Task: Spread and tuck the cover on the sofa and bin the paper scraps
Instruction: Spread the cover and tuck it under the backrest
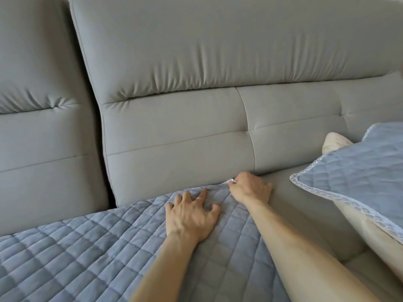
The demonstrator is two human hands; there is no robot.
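Currently blue quilted cover (87, 253) lies over the seat of the grey sofa (174, 131), far edge against the base of the backrest. Left hand (192, 216) rests on it with fingers spread, tips slightly bent and pressing the fabric, ring (199, 199) on one finger. Right hand (250, 188) is just beside, fingers curled around the cover's lace-trimmed corner at the seat-back crease. Seat to the right of that corner is bare grey. Blue quilted cushion (359, 166) with lace trim sits at right, apart from both hands.

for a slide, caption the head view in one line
Left hand presses the quilted blue cover while the right hand pinches its trimmed corner by the sofa backrest
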